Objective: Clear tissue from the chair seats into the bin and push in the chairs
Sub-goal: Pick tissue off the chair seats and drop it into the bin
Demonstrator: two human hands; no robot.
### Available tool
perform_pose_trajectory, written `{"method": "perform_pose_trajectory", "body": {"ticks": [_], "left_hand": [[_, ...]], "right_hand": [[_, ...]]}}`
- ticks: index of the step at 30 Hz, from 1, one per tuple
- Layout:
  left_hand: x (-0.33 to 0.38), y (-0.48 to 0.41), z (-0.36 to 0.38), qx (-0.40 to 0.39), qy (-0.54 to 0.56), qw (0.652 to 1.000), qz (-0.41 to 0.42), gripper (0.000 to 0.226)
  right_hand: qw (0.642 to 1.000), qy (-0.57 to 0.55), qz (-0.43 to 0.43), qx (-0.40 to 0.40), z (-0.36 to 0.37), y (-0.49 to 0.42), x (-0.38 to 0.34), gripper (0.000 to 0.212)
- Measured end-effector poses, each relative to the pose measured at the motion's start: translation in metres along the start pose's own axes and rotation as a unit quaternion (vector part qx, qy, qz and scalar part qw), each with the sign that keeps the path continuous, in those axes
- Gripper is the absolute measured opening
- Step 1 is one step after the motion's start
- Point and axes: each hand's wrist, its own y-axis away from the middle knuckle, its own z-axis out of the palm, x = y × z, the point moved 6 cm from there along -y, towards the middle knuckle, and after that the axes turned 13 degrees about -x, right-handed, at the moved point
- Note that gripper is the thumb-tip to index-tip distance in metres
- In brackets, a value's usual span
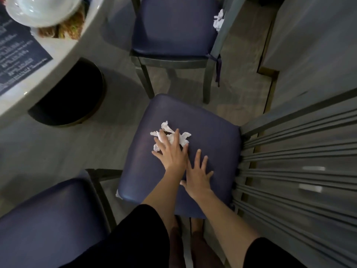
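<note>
White crumpled tissue (184, 136) on navy chair seat (212, 130), left of centre.
Presses left hand (172, 154) down on the tissue, fingers (176, 137) spread and straight; rests right hand (198, 177) flat on the seat just beside, gripping nothing; beyond, second tissue wad (218, 19) at far chair (173, 26) seat's right edge.

Three chairs (173, 26) (202, 122) (48, 219); two hands (172, 153) (197, 176); two tissue clumps (170, 135) (219, 19) (third scrap (118, 195) unclear); one bowl (42, 8).

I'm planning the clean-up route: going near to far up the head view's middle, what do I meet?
Right hand → left hand → tissue on the middle seat → far seat, second tissue at its right edge.
</note>
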Motion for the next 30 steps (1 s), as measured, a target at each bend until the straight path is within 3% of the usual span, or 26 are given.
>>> {"method": "perform_pose_trajectory", "body": {"ticks": [5, 8, 22, 27, 30], "left_hand": [[0.002, -0.007, -0.004, 0.035, -0.047, 0.996, 0.062, 0.026], [-0.004, -0.011, -0.008, 0.042, -0.032, 0.993, 0.107, 0.022], [-0.021, 0.019, -0.007, 0.022, 0.006, 0.979, 0.204, 0.038], [-0.037, 0.053, -0.042, 0.072, -0.006, 0.979, 0.191, 0.041], [-0.054, 0.082, -0.073, 0.106, -0.023, 0.979, 0.175, 0.043]], "right_hand": [[1.0, 0.02, 0.006, -0.001, -0.002, 0.0, -0.001, 0.1], [1.0, 0.018, 0.011, -0.007, -0.001, -0.001, -0.002, 0.101], [0.997, -0.004, 0.012, -0.07, 0.001, -0.009, 0.0, 0.105], [0.988, -0.041, -0.03, -0.144, -0.018, -0.002, 0.012, 0.104], [0.989, -0.075, -0.052, -0.115, -0.041, 0.011, 0.024, 0.091]]}}
